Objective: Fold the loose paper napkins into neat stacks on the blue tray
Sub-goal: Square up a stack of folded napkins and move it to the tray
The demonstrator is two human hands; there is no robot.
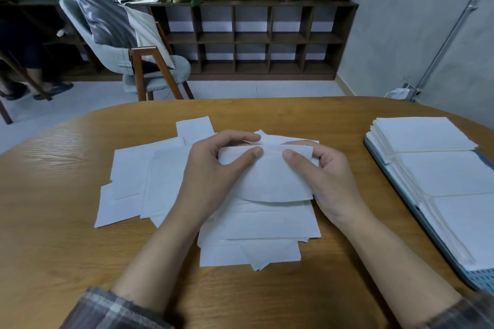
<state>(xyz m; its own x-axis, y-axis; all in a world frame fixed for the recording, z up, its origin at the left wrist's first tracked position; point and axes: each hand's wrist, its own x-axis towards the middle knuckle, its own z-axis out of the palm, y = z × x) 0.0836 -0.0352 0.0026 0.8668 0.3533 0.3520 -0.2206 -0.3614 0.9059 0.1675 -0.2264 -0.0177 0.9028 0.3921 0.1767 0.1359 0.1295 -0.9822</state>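
Note:
A white paper napkin (270, 176) is held up between both hands over the middle of the table, folded over on itself. My left hand (211, 176) pinches its upper left edge between thumb and fingers. My right hand (326, 176) pinches its upper right edge the same way. Under them lies a loose pile of flat napkins (133, 181), spread to the left and toward me. The blue tray (481, 279) lies along the table's right side. It carries three stacks of folded napkins (425, 133) in a row.
The wooden table (53, 248) has a rounded far edge. Beyond it stands a grey chair (139, 61) with a cushion and a bag. A low dark shelf unit (254, 40) with potted plants lines the back wall.

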